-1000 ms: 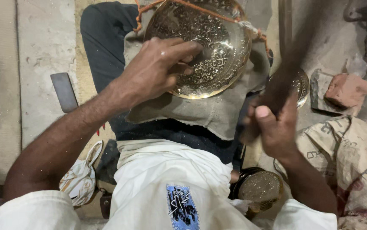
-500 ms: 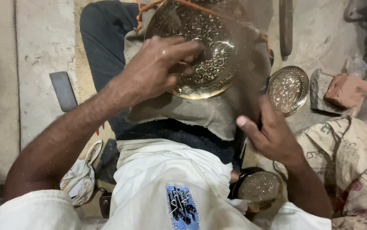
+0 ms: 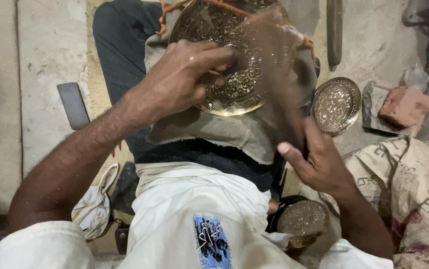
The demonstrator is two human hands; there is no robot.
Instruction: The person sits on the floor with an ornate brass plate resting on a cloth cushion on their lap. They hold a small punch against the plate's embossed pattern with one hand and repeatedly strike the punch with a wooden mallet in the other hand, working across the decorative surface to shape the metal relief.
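Engraved round brass plate (image 3: 244,65) lay on a grey-green cloth pad (image 3: 224,132) over the person's lap, face up and tipped toward the camera. The left hand (image 3: 184,79) pressed curled fingers onto its patterned centre. The right hand (image 3: 319,159) was closed around a motion-blurred dark tool (image 3: 279,84) slanting up across the plate's right half and hiding it. A smaller engraved brass dish (image 3: 336,104) lay just right on the floor, near a reddish brick piece (image 3: 406,105) and a printed sack (image 3: 403,184).
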